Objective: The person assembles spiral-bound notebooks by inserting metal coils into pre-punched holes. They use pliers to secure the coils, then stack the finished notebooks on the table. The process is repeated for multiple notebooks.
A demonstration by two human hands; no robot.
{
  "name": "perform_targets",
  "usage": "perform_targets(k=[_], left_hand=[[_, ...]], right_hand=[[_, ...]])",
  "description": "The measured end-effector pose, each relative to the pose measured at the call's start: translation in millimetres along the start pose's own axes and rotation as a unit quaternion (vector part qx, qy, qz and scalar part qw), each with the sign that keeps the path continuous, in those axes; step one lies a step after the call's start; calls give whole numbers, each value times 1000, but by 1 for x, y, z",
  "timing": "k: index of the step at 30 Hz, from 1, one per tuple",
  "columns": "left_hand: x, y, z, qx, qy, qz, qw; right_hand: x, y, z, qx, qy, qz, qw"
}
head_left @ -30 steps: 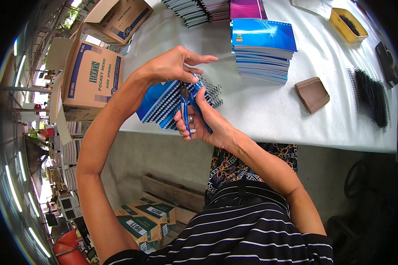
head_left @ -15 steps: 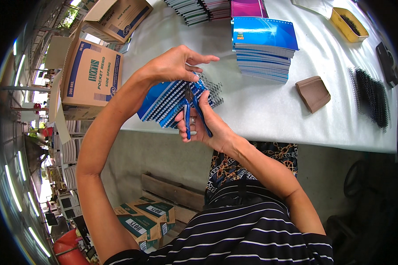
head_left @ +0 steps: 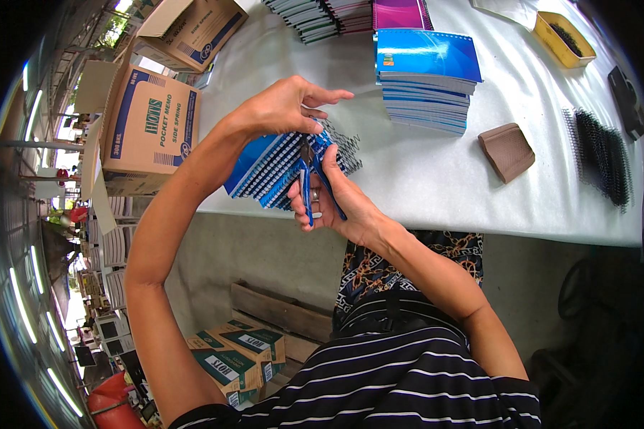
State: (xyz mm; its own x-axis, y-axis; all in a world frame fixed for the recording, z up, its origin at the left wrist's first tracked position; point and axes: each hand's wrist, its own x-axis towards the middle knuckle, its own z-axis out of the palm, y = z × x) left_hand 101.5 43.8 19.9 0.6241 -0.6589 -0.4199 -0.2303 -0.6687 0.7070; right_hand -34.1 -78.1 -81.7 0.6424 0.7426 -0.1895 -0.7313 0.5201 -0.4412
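A fanned stack of blue spiral notebooks [head_left: 265,171] lies at the table's near edge, with dark coil ends [head_left: 350,154] sticking out to its right. My right hand [head_left: 340,204] grips blue-handled pliers [head_left: 308,196], whose jaws are at the bound edges of the stack. Above the jaws, my left hand [head_left: 290,104] arches over the notebooks. Its thumb presses at the coil edge near the plier tips, and its index finger stretches out to the right. Whatever lies exactly between the jaws is too small to make out.
Beyond my hands stands a tall stack of blue notebooks [head_left: 429,93], with pink notebooks [head_left: 402,14] behind. To the right are a brown block [head_left: 506,152], black spiral coils [head_left: 601,161] and a yellow tray [head_left: 551,43]. Open cardboard boxes [head_left: 147,125] stand left.
The plier handles have come slightly closer together in my right hand. My left hand stays almost where it was over the notebooks.
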Motion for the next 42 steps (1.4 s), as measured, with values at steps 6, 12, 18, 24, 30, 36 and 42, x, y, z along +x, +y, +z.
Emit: perform_targets(k=[6, 12, 18, 24, 30, 36, 42], left_hand=[[0, 0, 0, 14, 1, 5, 1000], [7, 0, 1, 21, -6, 17, 1000], [8, 5, -3, 14, -31, 5, 999], [11, 3, -4, 47, -58, 13, 997], [25, 13, 2, 136, -87, -37, 986], [31, 6, 4, 184, -104, -40, 977], [31, 9, 3, 173, -105, -29, 979]], right_hand=[[1, 1, 2, 33, -14, -7, 999], [3, 1, -12, 60, -60, 37, 996], [-7, 2, 1, 21, 31, 0, 999], [-2, -1, -7, 47, -2, -3, 999], [11, 5, -41, 207, -223, 48, 951], [-8, 8, -3, 17, 26, -5, 1000], [-6, 3, -11, 35, 28, 12, 999]])
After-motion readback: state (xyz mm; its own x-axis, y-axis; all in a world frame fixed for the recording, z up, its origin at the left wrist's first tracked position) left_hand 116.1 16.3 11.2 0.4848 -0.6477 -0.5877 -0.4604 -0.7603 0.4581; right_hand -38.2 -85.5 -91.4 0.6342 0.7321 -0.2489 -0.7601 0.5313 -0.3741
